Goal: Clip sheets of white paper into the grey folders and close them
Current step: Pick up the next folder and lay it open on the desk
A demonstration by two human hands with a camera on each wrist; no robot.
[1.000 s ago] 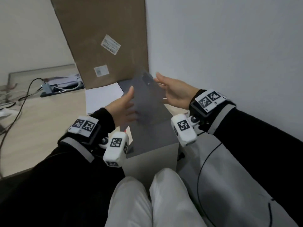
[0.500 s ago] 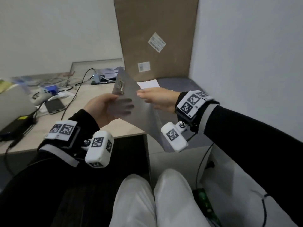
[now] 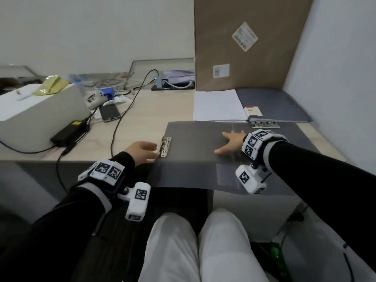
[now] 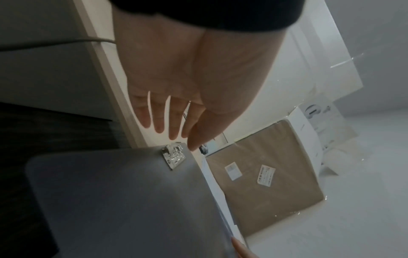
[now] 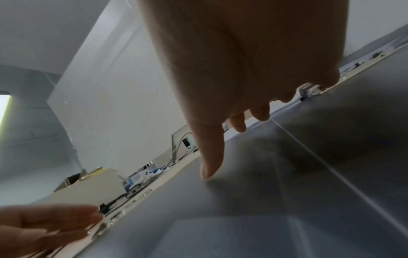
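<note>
An open grey folder [image 3: 203, 159] lies flat on the desk's front edge and overhangs toward me. Its metal clip [image 3: 165, 146] sits at the left edge. My left hand [image 3: 150, 151] hovers just left of the clip with straight fingers and holds nothing; the left wrist view shows the left hand's fingers [image 4: 174, 125] above the clip [image 4: 174, 157]. My right hand [image 3: 225, 142] is spread flat on the folder's middle, and its thumb [image 5: 209, 157] touches the grey folder surface [image 5: 287, 200]. A stack of white paper [image 3: 218, 104] lies behind the folder.
A second grey folder [image 3: 274, 104] with its own clip [image 3: 265, 124] lies at the back right, by the wall. A tall cardboard box [image 3: 244, 41] stands behind. On the desk's left are a white box [image 3: 36, 110], a phone [image 3: 109, 111], a power brick [image 3: 69, 132] and cables.
The folder was held up between both hands; now it lies open flat on the desk. My left hand has let go, and the right hand has flattened onto it.
</note>
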